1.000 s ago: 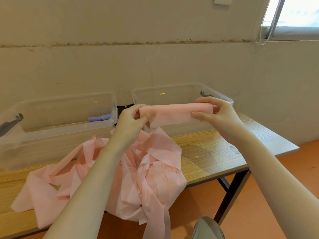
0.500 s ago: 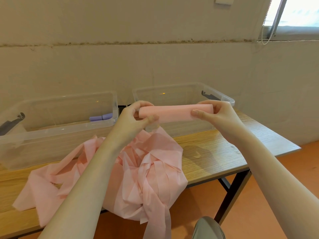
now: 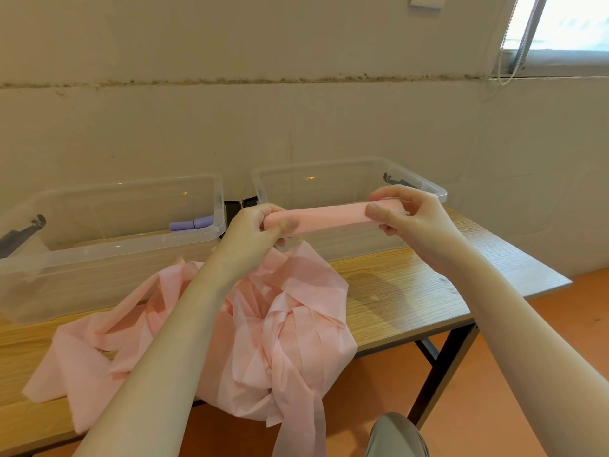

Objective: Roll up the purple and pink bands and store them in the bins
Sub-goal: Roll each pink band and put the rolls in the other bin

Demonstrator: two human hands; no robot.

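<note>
A rolled pink band (image 3: 329,218) is held level in the air, just in front of the right clear bin (image 3: 349,166). My left hand (image 3: 257,229) pinches its left end and my right hand (image 3: 405,216) grips its right end. The band's loose tail drops from the roll into a crumpled pink heap (image 3: 276,324) on the wooden table (image 3: 412,291), spilling over the front edge. In the left clear bin (image 3: 108,192) lies a rolled purple band (image 3: 191,223) near the right wall.
Both bins stand side by side against the back wall, with dark lid clips on their outer ends. The table's right end and black metal leg (image 3: 441,364) border an orange floor. A knee in grey cloth (image 3: 395,437) shows below.
The roll has tightened and narrowed as both hands turned it. Both hands stay at its ends, and the loose heap on the table has barely shifted.
</note>
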